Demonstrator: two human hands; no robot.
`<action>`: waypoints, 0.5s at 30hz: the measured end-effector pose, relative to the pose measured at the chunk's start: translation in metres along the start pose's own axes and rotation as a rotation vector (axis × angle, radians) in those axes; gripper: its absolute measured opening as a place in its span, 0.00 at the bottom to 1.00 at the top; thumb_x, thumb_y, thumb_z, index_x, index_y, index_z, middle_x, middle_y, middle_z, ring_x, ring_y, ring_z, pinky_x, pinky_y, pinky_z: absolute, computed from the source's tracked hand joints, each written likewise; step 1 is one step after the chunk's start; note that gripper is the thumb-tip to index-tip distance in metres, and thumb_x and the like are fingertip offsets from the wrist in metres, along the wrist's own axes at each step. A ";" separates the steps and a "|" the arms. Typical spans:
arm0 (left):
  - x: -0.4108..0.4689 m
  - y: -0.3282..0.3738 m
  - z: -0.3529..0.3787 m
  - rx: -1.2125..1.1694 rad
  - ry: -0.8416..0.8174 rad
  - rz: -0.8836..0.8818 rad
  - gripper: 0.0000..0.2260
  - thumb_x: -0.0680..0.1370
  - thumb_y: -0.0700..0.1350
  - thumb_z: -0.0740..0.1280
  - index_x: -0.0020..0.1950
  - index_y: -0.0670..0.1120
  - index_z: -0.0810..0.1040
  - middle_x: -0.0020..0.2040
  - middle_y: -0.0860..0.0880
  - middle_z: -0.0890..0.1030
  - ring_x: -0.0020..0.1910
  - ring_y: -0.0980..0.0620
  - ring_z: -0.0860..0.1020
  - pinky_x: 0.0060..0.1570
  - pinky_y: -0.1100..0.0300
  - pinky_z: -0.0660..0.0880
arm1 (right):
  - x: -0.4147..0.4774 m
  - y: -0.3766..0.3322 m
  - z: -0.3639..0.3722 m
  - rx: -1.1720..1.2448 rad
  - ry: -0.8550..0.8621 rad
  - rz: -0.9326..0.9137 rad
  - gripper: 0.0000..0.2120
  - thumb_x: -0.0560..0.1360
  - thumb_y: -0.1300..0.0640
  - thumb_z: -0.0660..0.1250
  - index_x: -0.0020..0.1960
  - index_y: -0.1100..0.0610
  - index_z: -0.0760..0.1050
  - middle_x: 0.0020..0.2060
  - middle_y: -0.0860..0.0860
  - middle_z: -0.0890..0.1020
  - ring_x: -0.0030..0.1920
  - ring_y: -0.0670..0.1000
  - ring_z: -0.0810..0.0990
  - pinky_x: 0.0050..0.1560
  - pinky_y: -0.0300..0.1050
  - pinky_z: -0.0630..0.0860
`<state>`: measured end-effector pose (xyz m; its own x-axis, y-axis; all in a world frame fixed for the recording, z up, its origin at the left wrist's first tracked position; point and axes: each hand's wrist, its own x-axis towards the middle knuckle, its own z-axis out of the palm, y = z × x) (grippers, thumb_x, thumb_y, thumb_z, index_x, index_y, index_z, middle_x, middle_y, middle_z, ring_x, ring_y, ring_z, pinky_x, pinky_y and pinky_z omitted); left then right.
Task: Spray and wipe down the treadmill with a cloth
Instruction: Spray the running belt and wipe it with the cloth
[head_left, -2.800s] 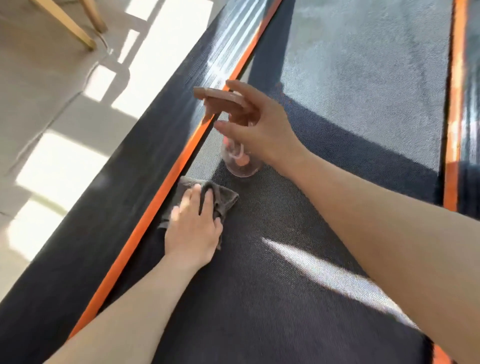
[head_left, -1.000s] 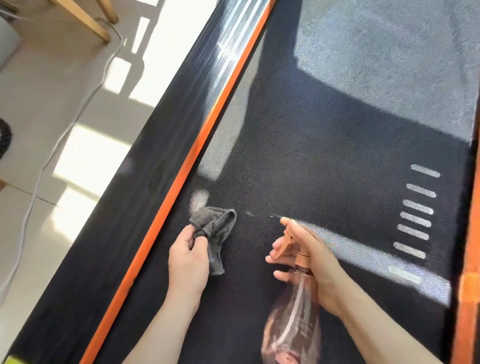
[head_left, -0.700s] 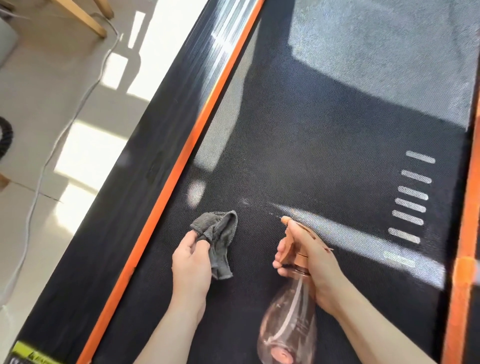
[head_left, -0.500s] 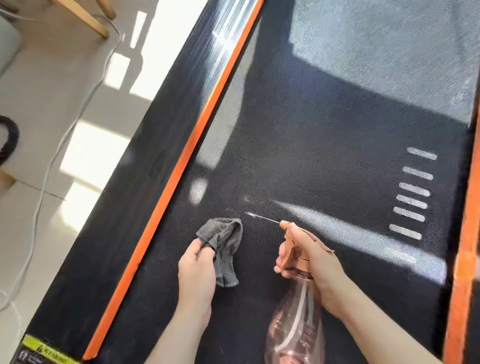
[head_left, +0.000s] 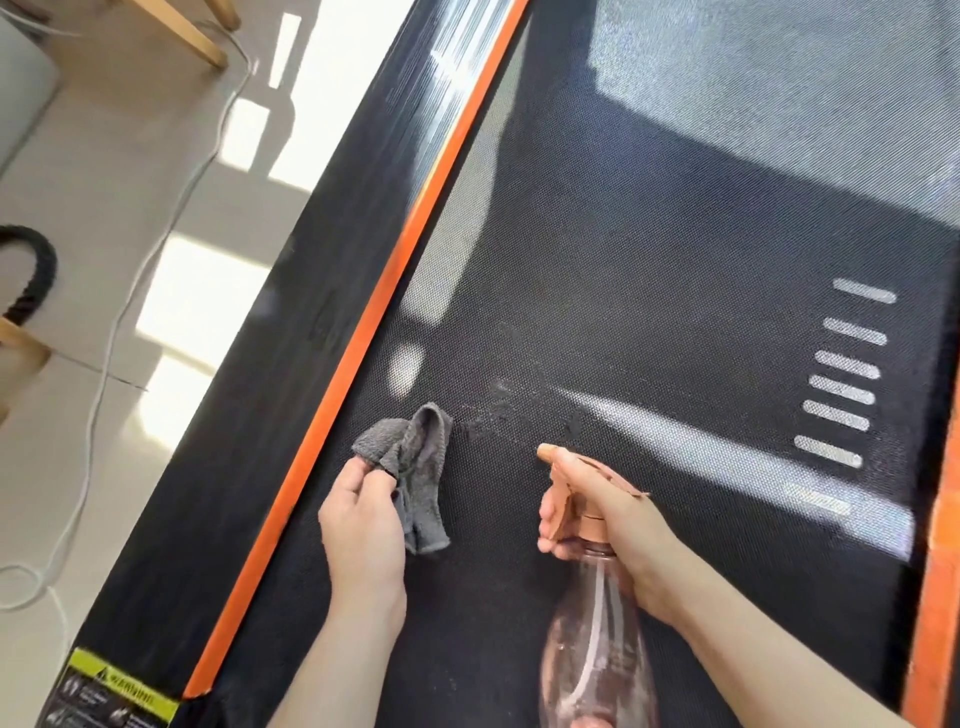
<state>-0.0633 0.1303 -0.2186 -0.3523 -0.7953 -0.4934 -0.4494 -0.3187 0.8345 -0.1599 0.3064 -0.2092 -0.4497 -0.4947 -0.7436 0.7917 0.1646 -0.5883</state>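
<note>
You're on the spraying step: your right hand (head_left: 613, 519) is curled round the neck of the spray bottle (head_left: 597, 649), fingers on the trigger, nozzle pointing at the damp speckles (head_left: 493, 410) on the treadmill belt (head_left: 675, 260). Your left hand (head_left: 363, 525) pinches the grey cloth (head_left: 415, 467), bunched just left of those speckles. Next, I'd judge, flatten the cloth and sweep it across them

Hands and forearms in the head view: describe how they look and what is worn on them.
The left hand and right hand are bare, with no gloves, and no rings show on the visible fingers. The left forearm and right forearm are uncovered down to the frame edge. No sleeve, watch or bracelet is in view.
</note>
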 end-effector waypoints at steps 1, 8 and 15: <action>0.003 0.003 -0.002 0.024 0.011 0.043 0.16 0.73 0.40 0.59 0.50 0.52 0.83 0.45 0.55 0.85 0.43 0.58 0.81 0.45 0.62 0.77 | 0.000 0.000 0.001 -0.008 -0.029 0.023 0.26 0.62 0.31 0.75 0.52 0.47 0.83 0.42 0.56 0.84 0.44 0.59 0.85 0.37 0.44 0.78; 0.028 0.029 0.014 0.127 0.030 0.286 0.18 0.75 0.39 0.58 0.50 0.57 0.83 0.46 0.57 0.84 0.46 0.58 0.80 0.51 0.60 0.76 | 0.006 -0.003 0.002 0.035 0.044 -0.039 0.23 0.62 0.34 0.77 0.50 0.48 0.85 0.36 0.56 0.81 0.33 0.54 0.80 0.33 0.44 0.77; 0.046 0.027 0.034 0.630 -0.095 0.541 0.14 0.75 0.45 0.60 0.59 0.53 0.78 0.48 0.55 0.81 0.51 0.52 0.77 0.51 0.63 0.69 | 0.009 -0.001 -0.011 0.090 0.021 0.035 0.23 0.67 0.34 0.70 0.56 0.45 0.82 0.46 0.56 0.84 0.49 0.60 0.85 0.39 0.45 0.78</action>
<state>-0.1199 0.1026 -0.2277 -0.7067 -0.6995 -0.1060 -0.5632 0.4656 0.6826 -0.1690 0.3106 -0.2193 -0.4289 -0.4722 -0.7701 0.8404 0.1040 -0.5319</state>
